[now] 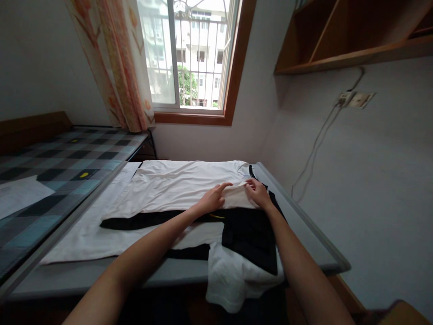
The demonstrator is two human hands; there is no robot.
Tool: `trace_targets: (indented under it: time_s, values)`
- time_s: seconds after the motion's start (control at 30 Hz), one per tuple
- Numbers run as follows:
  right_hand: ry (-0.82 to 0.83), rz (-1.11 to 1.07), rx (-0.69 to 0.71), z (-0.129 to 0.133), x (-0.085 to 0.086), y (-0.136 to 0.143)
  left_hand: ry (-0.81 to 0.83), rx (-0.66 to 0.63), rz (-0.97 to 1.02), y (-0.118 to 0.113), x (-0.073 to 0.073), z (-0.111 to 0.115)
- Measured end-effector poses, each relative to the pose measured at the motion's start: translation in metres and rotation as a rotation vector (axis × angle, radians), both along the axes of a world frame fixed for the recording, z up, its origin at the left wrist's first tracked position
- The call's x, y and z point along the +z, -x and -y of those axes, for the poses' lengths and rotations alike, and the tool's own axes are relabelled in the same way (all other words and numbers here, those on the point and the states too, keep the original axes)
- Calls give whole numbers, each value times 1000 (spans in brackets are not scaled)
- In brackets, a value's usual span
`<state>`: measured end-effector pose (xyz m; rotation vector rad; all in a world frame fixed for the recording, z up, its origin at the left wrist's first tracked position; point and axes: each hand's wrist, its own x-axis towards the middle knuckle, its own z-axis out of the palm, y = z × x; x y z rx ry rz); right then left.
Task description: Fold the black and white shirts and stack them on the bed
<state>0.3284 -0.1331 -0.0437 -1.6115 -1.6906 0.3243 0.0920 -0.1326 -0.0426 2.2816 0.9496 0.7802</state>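
Observation:
A white T-shirt lies spread across the grey board-like surface in front of me, over a black garment and more white cloth. My right hand pinches the edge of a folded-over part of the white T-shirt, near its collar end. Just to the left, my left hand rests on the same T-shirt, index finger stretched out along the fold and thumb apart from it. Beneath my forearms, a white sleeve hangs over the front edge. The undersides of both hands are hidden.
The grey surface has a raised rim at its right. On the left stands a bed with a checked mattress and a paper on it. A curtain hangs by the barred window. A wooden shelf and hanging cables are at right.

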Motion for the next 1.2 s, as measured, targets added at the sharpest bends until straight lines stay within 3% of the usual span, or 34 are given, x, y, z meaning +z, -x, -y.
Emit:
trace_targets:
  time_s: [0.2,0.4,0.57,0.73,1.0,1.2]
  values:
    - [137,273,-11,-22,14,13,-31,60,5,2,-3,-2]
    - [171,438,-88,-29,13,28,-43,135,-92,4,-8,-8]
    - [138,428,-175,-20,13,21,-27,197,-165,6,-5,-10]
    - [210,424,-76,-10,12,10,-29,202,-181,7,-8,-11]
    - [126,542,-216,-16,8,26,-102,269,-179,4,-15,-6]
    - [154,501,-150,-16,6,33,-128,283,-203,4,-16,-3]
